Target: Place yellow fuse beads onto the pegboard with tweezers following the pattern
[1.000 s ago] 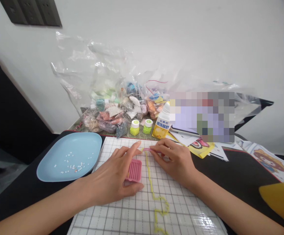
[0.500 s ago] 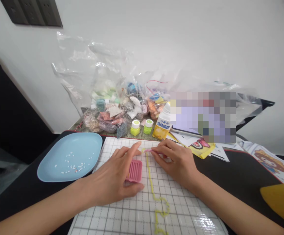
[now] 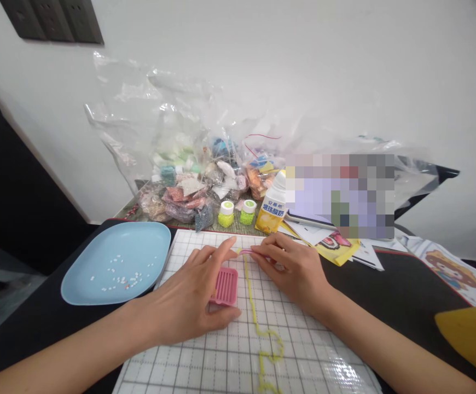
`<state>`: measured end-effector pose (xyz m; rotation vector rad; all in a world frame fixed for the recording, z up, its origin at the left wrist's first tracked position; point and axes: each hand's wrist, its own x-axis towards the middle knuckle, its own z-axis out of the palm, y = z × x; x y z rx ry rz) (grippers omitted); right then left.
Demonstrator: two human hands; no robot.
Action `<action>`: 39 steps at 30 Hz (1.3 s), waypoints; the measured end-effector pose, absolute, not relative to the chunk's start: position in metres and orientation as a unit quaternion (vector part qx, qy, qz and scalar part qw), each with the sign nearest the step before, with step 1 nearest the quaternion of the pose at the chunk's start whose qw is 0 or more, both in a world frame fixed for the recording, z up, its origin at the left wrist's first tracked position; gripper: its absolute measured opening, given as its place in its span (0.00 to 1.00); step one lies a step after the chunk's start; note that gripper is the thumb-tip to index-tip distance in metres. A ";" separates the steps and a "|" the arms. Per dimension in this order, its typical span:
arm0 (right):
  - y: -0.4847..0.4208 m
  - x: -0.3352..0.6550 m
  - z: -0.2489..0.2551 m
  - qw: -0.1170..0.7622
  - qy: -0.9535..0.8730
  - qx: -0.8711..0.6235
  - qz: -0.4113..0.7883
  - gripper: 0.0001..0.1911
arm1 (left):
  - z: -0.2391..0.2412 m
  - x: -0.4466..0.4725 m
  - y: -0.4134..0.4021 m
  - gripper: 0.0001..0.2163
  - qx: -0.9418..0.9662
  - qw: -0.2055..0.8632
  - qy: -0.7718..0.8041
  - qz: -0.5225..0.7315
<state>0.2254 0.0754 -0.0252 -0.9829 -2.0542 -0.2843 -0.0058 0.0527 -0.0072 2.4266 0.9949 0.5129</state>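
Observation:
My left hand (image 3: 192, 298) lies on a small pink ribbed tray (image 3: 224, 285), fingers curled round its near side and the index finger stretched toward the top of a line of yellow beads (image 3: 258, 325). That line runs down a white gridded mat (image 3: 205, 361). My right hand (image 3: 293, 271) pinches a thin pink tool (image 3: 247, 251), its tip at the upper end of the bead line, close to my left index fingertip.
A light blue plate (image 3: 98, 284) with several small white beads sits to the left. Behind the mat are bags of coloured beads (image 3: 189, 197), two green-capped jars (image 3: 236, 212) and a small white-and-yellow bottle (image 3: 271, 207). Papers and stickers (image 3: 451, 268) lie to the right, beside a yellow object (image 3: 470, 336).

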 end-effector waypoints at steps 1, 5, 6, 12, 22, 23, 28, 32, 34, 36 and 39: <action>0.075 0.225 -0.025 0.411 -0.816 -0.390 -0.112 0.08 | -0.007 -0.006 0.053 0.44 0.884 0.231 0.360 0.189; 0.075 0.225 -0.025 0.411 -0.813 -0.397 -0.112 0.08 | -0.007 -0.006 0.053 0.44 0.881 0.229 0.363 0.197; 0.075 0.225 -0.025 0.412 -0.811 -0.400 -0.112 0.07 | -0.007 -0.006 0.053 0.44 0.881 0.229 0.365 0.198; 0.073 0.225 -0.021 0.438 -0.807 -0.384 -0.094 0.04 | -0.006 -0.006 0.052 0.43 0.872 0.245 0.361 0.222; 0.054 0.210 -0.016 0.367 -0.878 -0.309 -0.006 0.12 | -0.008 -0.008 0.052 0.47 0.847 0.287 0.370 0.250; 0.054 0.210 -0.017 0.361 -0.880 -0.309 -0.005 0.12 | -0.007 -0.008 0.052 0.48 0.848 0.287 0.369 0.248; 0.054 0.209 -0.019 0.349 -0.882 -0.316 -0.003 0.12 | -0.006 -0.007 0.052 0.51 0.849 0.288 0.370 0.242; 0.054 0.208 -0.019 0.353 -0.881 -0.315 -0.007 0.12 | -0.006 -0.007 0.052 0.52 0.850 0.282 0.371 0.246; 0.054 0.208 -0.019 0.352 -0.882 -0.313 -0.003 0.12 | -0.007 -0.007 0.052 0.52 0.848 0.286 0.375 0.243; 0.054 0.208 -0.018 0.348 -0.884 -0.312 0.003 0.12 | -0.007 -0.007 0.052 0.52 0.846 0.288 0.377 0.242; 0.054 0.207 -0.018 0.344 -0.886 -0.312 0.002 0.13 | -0.007 -0.008 0.052 0.51 0.846 0.287 0.377 0.243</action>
